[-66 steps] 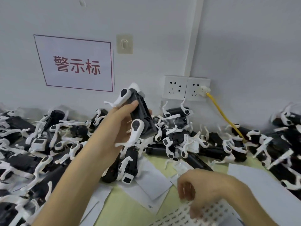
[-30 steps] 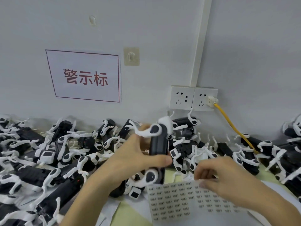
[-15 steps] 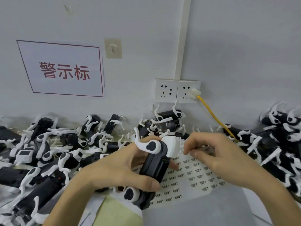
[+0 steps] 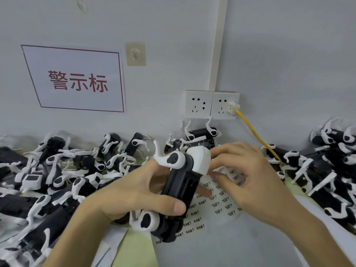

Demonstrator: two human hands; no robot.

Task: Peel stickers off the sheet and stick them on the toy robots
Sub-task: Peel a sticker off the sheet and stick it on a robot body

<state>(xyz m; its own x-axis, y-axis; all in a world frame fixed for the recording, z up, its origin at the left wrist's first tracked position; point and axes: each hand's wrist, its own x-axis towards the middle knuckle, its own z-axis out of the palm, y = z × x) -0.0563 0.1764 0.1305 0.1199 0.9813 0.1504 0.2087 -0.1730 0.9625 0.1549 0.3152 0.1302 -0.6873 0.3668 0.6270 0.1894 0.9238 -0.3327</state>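
Toy robot point(image 4: 181, 187), clasped in the left grip point(image 4: 134, 191), hangs over the sticker sheet point(image 4: 221, 205), print unreadably small. Right grip point(image 4: 248, 176) curls beside its white head; whether it holds anything, cannot tell. Wall sign point(image 4: 77, 79) reads 警示标.

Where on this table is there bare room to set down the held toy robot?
Free: blank paper on the near side of the sticker sheet rows, and a green tabletop strip between it and the loose papers. Crowded: toy robot piles at left, at right and along the wall.
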